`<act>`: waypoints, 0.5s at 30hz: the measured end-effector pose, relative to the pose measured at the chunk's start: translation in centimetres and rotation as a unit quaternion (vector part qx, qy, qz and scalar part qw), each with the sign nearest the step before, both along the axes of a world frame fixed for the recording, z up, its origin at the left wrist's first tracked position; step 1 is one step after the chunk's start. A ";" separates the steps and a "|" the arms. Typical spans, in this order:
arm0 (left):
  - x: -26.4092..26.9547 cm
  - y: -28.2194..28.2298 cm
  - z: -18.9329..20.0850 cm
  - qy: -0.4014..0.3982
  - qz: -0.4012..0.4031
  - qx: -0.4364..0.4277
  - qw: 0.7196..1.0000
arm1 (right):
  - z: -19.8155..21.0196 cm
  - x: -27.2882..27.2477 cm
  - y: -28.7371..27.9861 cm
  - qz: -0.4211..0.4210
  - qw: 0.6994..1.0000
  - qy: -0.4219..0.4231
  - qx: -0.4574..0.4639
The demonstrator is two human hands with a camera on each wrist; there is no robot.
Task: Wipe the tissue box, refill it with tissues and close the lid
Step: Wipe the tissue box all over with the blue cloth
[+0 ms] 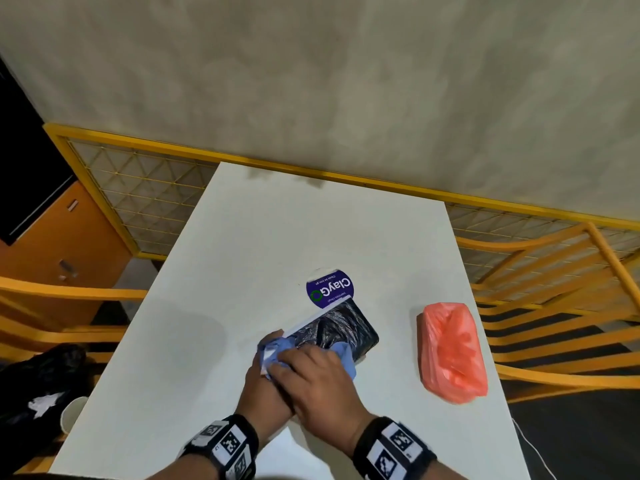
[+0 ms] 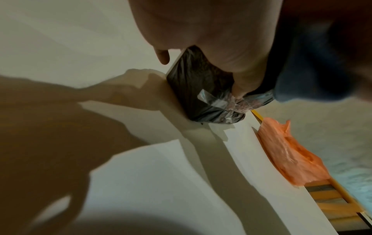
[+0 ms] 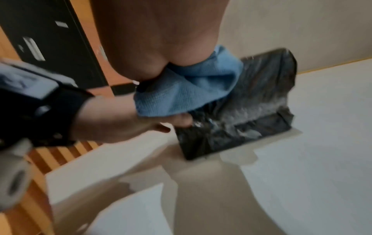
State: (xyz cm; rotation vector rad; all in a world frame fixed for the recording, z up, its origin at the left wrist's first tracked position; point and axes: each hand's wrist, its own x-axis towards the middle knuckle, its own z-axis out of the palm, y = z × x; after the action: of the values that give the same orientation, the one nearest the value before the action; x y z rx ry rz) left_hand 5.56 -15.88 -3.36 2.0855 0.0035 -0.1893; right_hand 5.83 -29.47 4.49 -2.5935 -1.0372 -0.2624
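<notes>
The tissue box, dark with a marbled pattern and a white edge, lies flat on the white table. My left hand grips its near end; in the left wrist view the thumb lies against the box and one fingertip shows at its far edge. My right hand crosses over the left and holds a bunched blue cloth down on the box top. The right wrist view shows the cloth under my palm on the box. An orange-red plastic pack lies to the right.
A round purple ClayGo sticker sits on the table just beyond the box. Orange wooden chairs stand on the right and the left. A black bag and a paper cup are at the left. A yellow mesh railing runs behind.
</notes>
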 end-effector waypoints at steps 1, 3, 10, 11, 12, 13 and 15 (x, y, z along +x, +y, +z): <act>0.0 -0.2 0.3 -0.007 0.015 -0.014 1.000 | -0.5 0.3 -0.3 -0.009 1.000 -0.007 -0.002; 0.1 -0.3 0.9 -0.032 0.049 -0.032 0.998 | -0.7 1.5 -1.4 -0.044 0.999 -0.011 0.005; -0.2 -0.5 2.1 -0.032 0.051 0.021 0.998 | 0.0 5.6 -7.4 -0.208 0.976 0.048 0.041; -0.1 -0.5 2.2 -0.030 0.053 0.019 0.998 | 0.0 6.0 -7.7 -0.224 0.972 0.059 0.047; -0.1 -0.5 2.3 -0.028 0.054 0.018 0.998 | 0.0 6.3 -7.8 -0.235 0.968 0.069 0.059; -0.1 -0.5 2.4 -0.026 0.054 0.014 0.998 | -0.2 6.7 -7.9 -0.247 0.963 0.081 0.075; -0.1 -0.4 2.4 -0.027 0.052 0.009 0.998 | -0.3 7.5 -8.0 -0.271 0.949 0.108 0.114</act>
State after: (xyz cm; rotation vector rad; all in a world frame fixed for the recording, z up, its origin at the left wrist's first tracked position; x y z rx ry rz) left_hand 5.41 -16.26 -0.95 2.1022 0.0817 -0.0693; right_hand 13.30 -37.46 4.21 -2.5646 -0.1878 -0.2035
